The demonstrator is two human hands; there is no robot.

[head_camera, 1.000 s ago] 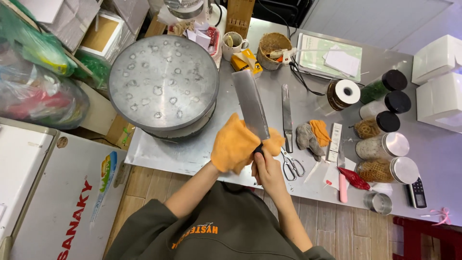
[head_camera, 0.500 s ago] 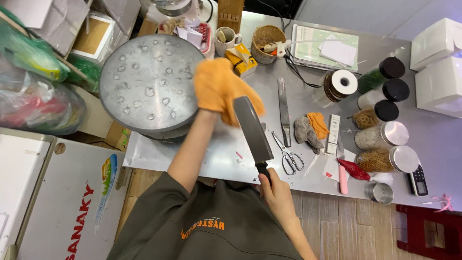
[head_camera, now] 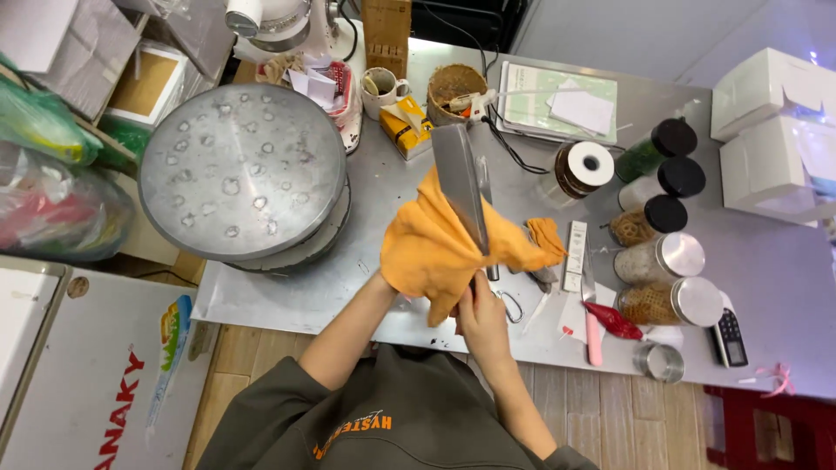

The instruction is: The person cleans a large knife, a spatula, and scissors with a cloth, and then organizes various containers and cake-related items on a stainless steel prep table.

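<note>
Cleaver point(head_camera: 459, 184) handle in closed right hand point(head_camera: 482, 315) grip, orange cloth point(head_camera: 435, 252) bunched in left hand, hidden under it, above steel desk point(head_camera: 287, 292).

A steel worktable point(head_camera: 749, 261) stands on a floor of pale wood-look planks point(head_camera: 610, 418), and its top reflects an even, diffuse light. To the left is a white chest cabinet point(head_camera: 78, 374), perhaps a freezer, with cardboard boxes point(head_camera: 148, 78) and filled plastic bags point(head_camera: 43, 200) stacked behind it. White boxes point(head_camera: 771, 104) sit at the right end, and a red stool point(head_camera: 766, 431) stands below the table's edge.
</note>
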